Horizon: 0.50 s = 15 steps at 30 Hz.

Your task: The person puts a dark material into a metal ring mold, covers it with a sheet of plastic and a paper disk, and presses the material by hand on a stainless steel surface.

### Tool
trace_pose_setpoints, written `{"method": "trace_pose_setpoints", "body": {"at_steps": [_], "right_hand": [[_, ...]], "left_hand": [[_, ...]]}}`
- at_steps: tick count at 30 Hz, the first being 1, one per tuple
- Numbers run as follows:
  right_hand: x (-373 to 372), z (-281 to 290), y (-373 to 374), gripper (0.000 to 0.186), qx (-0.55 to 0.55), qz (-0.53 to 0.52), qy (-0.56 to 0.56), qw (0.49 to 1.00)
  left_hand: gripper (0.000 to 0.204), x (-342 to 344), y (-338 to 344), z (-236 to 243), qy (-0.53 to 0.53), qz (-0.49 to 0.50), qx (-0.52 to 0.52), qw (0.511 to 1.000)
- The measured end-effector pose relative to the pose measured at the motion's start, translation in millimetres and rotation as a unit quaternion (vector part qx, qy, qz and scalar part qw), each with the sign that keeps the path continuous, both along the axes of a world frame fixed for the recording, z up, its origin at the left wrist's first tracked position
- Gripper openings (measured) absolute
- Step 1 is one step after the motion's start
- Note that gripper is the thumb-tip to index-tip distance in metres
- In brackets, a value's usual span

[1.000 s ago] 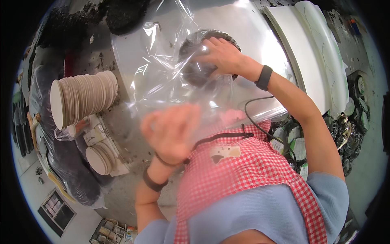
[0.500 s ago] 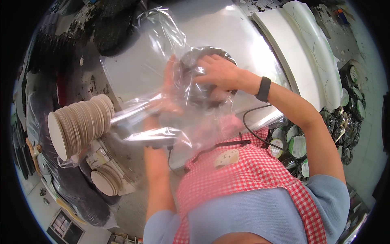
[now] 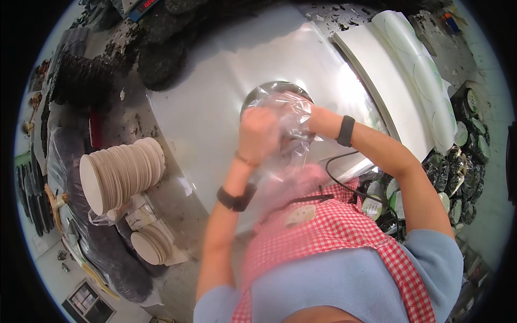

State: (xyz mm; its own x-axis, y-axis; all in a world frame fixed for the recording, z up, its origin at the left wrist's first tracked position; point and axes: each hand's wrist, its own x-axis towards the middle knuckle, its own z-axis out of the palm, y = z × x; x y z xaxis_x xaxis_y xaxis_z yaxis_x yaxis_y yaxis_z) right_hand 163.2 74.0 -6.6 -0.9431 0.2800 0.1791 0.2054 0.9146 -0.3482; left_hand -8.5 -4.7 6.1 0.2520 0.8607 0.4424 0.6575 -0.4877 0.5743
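Note:
At the middle of the pale work surface [image 3: 215,81] lies a dark round disc [image 3: 253,99], its near part covered by my hands and by clear plastic film [image 3: 296,137]. My left hand [image 3: 258,134], blurred by motion, is closed like a fist on the gathered film at the disc's left near side. Bent over the disc's right side, my right hand [image 3: 300,110] also holds bunched film. Its fingertips are partly hidden under the shiny folds. Loose film hangs from the hands toward my red checked apron [image 3: 334,226].
Left of the surface a long stack of beige round cards [image 3: 124,172] lies on its side, with a smaller stack [image 3: 151,245] below. Dark round sheets [image 3: 161,59] sit at the far left. Wrapped dark packs [image 3: 458,161] and a white roll [image 3: 414,75] lie right. A black cable [image 3: 344,156] curves near my right forearm.
My left hand has moved from beneath the spread film at left to the disc, closing into a fist. The film that stretched left and upward is now gathered between both hands.

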Motion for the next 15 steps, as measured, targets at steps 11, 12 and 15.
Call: {"method": "trace_pose_setpoints", "body": {"at_steps": [11,12,15], "right_hand": [[17,52,-63,0.026,-0.028,-0.220,0.221,0.950],[6,53,-60,0.026,0.018,-0.242,0.239,0.940],[-4,15,-51,0.025,-0.083,-0.263,0.138,0.951]], "left_hand": [[0.011,24,5,-18,0.226,0.131,-0.021,0.965],[0.013,23,3,-15,0.199,0.109,-0.021,0.974],[0.023,1,6,-5,0.177,-0.009,-0.154,0.972]]}}
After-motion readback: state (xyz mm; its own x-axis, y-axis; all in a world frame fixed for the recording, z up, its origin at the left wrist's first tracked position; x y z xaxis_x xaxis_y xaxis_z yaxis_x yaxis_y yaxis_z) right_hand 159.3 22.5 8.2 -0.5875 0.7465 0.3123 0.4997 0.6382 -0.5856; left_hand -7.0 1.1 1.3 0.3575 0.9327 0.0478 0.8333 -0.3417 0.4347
